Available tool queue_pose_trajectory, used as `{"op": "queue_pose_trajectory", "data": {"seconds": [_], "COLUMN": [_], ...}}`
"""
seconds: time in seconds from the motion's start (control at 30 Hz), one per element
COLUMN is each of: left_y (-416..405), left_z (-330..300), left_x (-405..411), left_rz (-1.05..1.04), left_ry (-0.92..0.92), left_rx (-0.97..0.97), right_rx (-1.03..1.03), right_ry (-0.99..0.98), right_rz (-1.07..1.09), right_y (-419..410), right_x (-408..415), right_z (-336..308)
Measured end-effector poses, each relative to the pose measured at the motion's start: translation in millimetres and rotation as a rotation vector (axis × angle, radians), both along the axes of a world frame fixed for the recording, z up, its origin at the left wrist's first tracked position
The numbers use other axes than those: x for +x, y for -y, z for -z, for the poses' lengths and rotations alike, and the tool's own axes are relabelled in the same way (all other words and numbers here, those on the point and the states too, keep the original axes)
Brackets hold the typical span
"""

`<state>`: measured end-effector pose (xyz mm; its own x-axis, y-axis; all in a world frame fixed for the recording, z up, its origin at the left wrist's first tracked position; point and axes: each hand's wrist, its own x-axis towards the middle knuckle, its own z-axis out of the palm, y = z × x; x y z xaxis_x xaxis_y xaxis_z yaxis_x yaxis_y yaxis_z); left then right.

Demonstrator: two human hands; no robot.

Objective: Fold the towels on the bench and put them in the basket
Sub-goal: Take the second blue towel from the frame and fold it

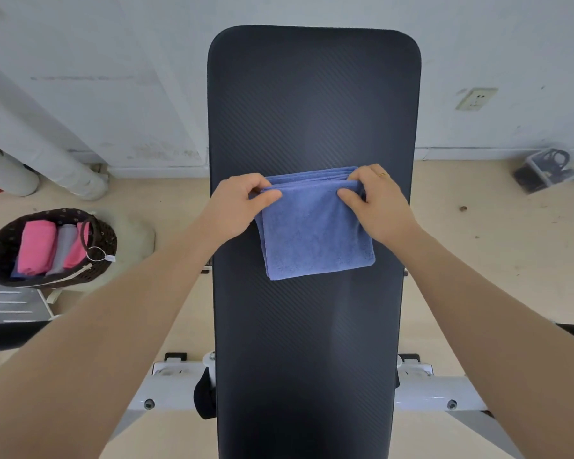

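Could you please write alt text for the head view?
Both hands, left and right, pinch the far corners of a folded blue towel on a black bench. A basket of folded towels sits left.

The bench [312,94] runs off the bottom edge, and both forearms leave at the lower corners. The left hand [237,207] and right hand [378,200] cover the blue towel [315,236]'s far corners. The basket [0,246]'s wall hides the lower ends of the pink towels [35,246].
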<state>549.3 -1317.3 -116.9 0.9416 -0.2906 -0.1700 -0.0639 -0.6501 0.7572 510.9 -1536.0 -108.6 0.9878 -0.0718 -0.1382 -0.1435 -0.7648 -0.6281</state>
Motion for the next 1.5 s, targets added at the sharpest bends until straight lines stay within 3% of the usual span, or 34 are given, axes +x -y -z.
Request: {"op": "queue_pose_trajectory", "data": {"seconds": [0.2,0.27,0.37,0.47,0.53,0.6,0.63,0.7,0.77,0.93,1.27,1.4,1.5], "left_y": [1.4,3.1,17.7,36.6,36.6,26.8,22.6,19.6,20.1,12.6,21.2,28.7,27.0], "left_z": [8.7,9.2,7.3,17.8,29.7,44.2,49.1,54.8,55.7,57.0,46.4,48.0,50.8], "left_x": [-1.2,-0.8,-6.2,-19.4,-29.0,-32.8,-32.3,-30.7,-28.4,-23.2,-34.6,-50.9,-57.6], "left_rz": [-0.118,-0.107,-0.044,0.169,0.32,0.412,0.44,0.427,0.405,0.465,0.356,0.436,0.474], "left_ry": [0.044,0.116,0.526,0.862,0.766,0.7,0.694,0.684,0.686,0.675,0.704,0.964,0.929], "left_rx": [-0.08,0.033,0.423,0.448,0.523,0.667,0.703,0.686,0.701,0.693,0.797,0.759,0.653], "right_rx": [0.043,0.077,0.06,0.031,0.006,-0.345,-0.492,-0.584,-0.593,-0.674,-0.679,-0.812,-0.806], "right_ry": [0.001,-0.006,0.001,-0.003,0.002,0.24,0.416,0.617,0.509,0.248,0.081,0.325,0.569], "right_rz": [0.098,0.154,0.242,0.338,0.381,0.254,0.103,-0.313,-0.51,-0.568,-0.378,-0.365,-0.535], "right_y": [0.4,-1.4,-7.2,-11.4,-13.9,-17.8,-21.7,-33.3,-39.9,-9.3,7.2,3.1,7.4], "right_x": [5.3,10.3,16.0,17.2,15.5,8.2,3.5,-11.1,-26.7,-26.3,-38.2,-46.7,-50.9], "right_z": [3.4,6.2,12.4,15.7,13.9,13.9,16.7,31.2,49.4,63.1,49.6,56.9,65.6]}}
